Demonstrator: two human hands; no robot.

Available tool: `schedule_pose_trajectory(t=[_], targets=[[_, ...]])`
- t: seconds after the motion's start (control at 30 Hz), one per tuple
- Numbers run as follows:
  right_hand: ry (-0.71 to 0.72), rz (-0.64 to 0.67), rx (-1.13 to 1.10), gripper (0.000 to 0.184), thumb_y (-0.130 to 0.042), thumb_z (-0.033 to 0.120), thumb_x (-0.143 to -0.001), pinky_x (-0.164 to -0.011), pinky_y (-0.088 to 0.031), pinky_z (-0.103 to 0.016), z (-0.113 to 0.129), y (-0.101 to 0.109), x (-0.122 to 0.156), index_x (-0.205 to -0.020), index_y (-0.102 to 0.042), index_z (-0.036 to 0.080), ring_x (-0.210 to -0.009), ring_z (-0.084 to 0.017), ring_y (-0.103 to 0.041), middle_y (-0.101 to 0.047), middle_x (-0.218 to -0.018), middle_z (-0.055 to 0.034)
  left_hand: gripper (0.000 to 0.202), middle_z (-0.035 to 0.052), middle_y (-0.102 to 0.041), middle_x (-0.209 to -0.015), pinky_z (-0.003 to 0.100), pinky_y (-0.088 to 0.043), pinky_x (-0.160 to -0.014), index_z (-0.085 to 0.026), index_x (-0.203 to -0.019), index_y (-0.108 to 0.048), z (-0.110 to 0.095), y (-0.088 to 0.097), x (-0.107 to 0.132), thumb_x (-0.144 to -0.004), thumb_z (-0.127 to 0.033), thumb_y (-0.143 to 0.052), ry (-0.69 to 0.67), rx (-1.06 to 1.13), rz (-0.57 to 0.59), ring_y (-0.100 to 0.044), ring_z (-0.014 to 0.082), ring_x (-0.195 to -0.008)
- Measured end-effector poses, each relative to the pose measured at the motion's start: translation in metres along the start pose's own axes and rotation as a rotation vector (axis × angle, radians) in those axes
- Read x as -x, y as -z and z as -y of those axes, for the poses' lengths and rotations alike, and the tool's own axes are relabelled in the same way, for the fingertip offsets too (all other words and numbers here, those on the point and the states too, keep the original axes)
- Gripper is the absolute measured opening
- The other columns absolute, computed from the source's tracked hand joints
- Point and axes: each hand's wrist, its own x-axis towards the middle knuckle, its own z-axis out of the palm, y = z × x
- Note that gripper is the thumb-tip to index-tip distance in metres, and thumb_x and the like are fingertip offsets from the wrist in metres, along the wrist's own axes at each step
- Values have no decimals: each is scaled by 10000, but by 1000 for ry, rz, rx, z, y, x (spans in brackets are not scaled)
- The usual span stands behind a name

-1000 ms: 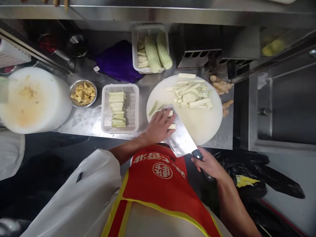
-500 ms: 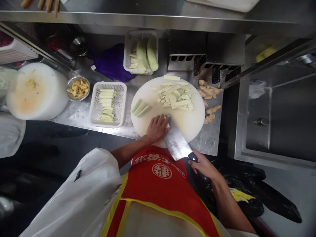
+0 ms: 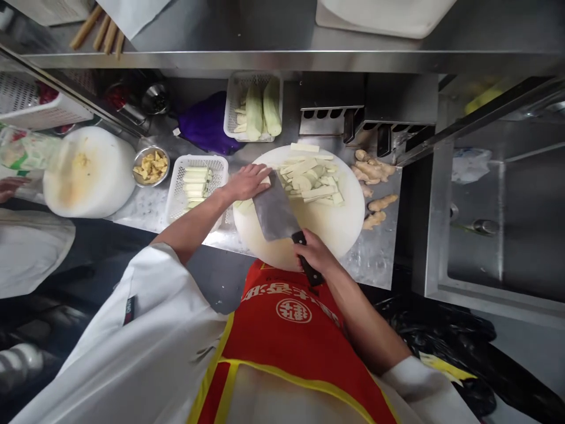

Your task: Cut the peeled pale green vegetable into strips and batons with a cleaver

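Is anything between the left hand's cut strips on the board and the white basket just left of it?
Nothing visible. The left hand rests on the strips at the board's left edge; the basket sits right alongside, only bare counter between. The cleaver lies on the other side.

Round white plastic chopping board [image 3: 339, 227] w/ pale green-white veg strips [image 3: 311, 176]. Cleaver: dull grey steel blade [image 3: 273, 213], black handle [image 3: 309, 271]. Tan knobbly ginger roots [image 3: 373, 171] on speckled grey steel counter [image 3: 375, 259]. White mesh plastic basket [image 3: 176, 197] w/ pale green sticks; 2nd white basket [image 3: 232, 112] w/ light green peeled gourds. Small silver bowl [image 3: 138, 159], yellow chips inside. Purple cloth [image 3: 205, 123]. Apron [image 3: 282, 335] red, yellow trim, white round logo & lettering; white jacket sleeve [image 3: 145, 330].
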Motion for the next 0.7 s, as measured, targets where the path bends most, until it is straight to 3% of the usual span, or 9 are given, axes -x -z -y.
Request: schedule_pose_trajectory(t=[0.17,0.33,0.47,0.53,0.63,0.7], targets=[[-57,2,-100,328,-667,326,-659,-351,-404,-224,-11,5,22,-868,-423,261,-377,-110,-486,-538,-525,114,598,81,-403,-1623,440,-247,-1161,-306,-1559,-439,20,-6,-23,-1027,-567,-356,-349,22,136,-379,336,-1422],[-90,-77,-137,315,-679,317,-688,-383,-402,-223,-24,1,36,-894,-449,255,-405,-102,-483,-532,-557,112,537,67,-449,-1597,468,-240,-1160,-345,-1511,-508,39,-8,-52,-1004,-516,-456,-435,12,138,-394,352,-1417],[-103,-135,-47,328,-706,337,-737,-415,-395,-228,-59,19,85,-983,-516,230,-408,-92,-470,-524,-560,106,479,58,-484,-1570,487,-286,-1154,-365,-1441,-584,39,-10,-47,-966,-418,-564,-443,66,28,-428,350,-1403],[-144,-198,-30,303,-716,356,-762,-421,-393,-229,-81,27,114,-947,-512,229,-408,-87,-462,-499,-552,107,455,97,-512,-1530,486,-327,-1140,-303,-1433,-588,31,-11,-28,-991,-389,-523,-308,106,-118,-452,337,-1379],[-156,-290,-59,336,-751,396,-759,-426,-418,-240,-107,32,140,-913,-502,232,-434,-94,-484,-524,-595,88,512,185,-562,-1404,482,-396,-1101,-162,-1458,-523,9,-26,13,-1016,-415,-471,118,170,-383,-503,341,-1300],[-139,-339,-85,353,-768,414,-749,-437,-436,-250,-117,32,143,-885,-494,236,-446,-100,-492,-523,-597,83,608,232,-552,-1382,503,-420,-1077,-100,-1468,-475,-12,-46,39,-982,-460,-535,339,165,-422,-505,378,-1277]])
